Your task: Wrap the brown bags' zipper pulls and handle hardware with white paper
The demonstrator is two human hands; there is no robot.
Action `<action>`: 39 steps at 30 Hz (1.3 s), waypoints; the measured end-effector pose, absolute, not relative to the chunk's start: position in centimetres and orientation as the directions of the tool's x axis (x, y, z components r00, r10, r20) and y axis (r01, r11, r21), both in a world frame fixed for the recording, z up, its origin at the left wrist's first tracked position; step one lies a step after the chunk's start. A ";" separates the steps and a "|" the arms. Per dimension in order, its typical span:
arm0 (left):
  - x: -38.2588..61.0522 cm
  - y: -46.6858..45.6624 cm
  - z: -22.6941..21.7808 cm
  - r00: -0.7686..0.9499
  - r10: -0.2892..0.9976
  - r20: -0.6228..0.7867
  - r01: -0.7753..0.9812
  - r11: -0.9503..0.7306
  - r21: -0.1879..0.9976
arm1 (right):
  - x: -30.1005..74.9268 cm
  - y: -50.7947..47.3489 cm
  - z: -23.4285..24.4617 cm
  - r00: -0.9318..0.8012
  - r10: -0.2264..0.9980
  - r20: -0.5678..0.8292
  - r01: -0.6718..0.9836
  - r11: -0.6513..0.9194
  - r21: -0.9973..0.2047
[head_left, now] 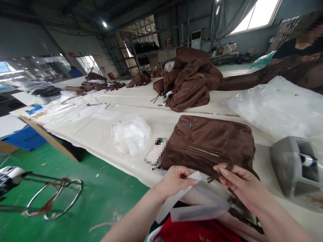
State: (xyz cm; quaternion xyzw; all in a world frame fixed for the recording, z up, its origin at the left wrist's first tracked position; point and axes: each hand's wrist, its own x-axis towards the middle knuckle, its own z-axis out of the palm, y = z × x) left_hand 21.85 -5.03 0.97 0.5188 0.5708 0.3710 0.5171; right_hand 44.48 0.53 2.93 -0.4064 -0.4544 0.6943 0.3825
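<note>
A brown bag with a brass zipper lies flat on the cloth-covered table in front of me. At its near edge, my left hand pinches a translucent white strip, which hangs in a loop over my lap. To the right, my right hand has its thumb and fingers closed on a thin brown cord at the bag's near side. Part of the cord is hidden by the fingers.
A clear plastic bag of white pieces sits left of the brown bag. Behind is a pile of brown bags. On the right are a grey holder and plastic sheeting. A person is at far right; a metal-ringed stool stands lower left.
</note>
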 end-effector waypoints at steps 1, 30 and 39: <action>21.8 -5.1 0.9 0.083 0.977 -0.198 0.208 0.177 0.962 | 44.3 0.6 2.7 -0.335 0.920 -0.202 -0.197 -0.278 -0.940; 23.5 -3.9 1.1 0.179 0.976 -0.125 0.458 0.030 0.888 | 43.3 1.7 -0.5 -0.309 0.896 -0.318 -0.273 -0.404 -0.873; 23.9 -2.0 2.1 0.235 0.970 -0.069 0.636 -0.100 0.765 | 42.3 1.7 -1.9 -0.428 0.863 -0.268 0.063 -0.267 -0.962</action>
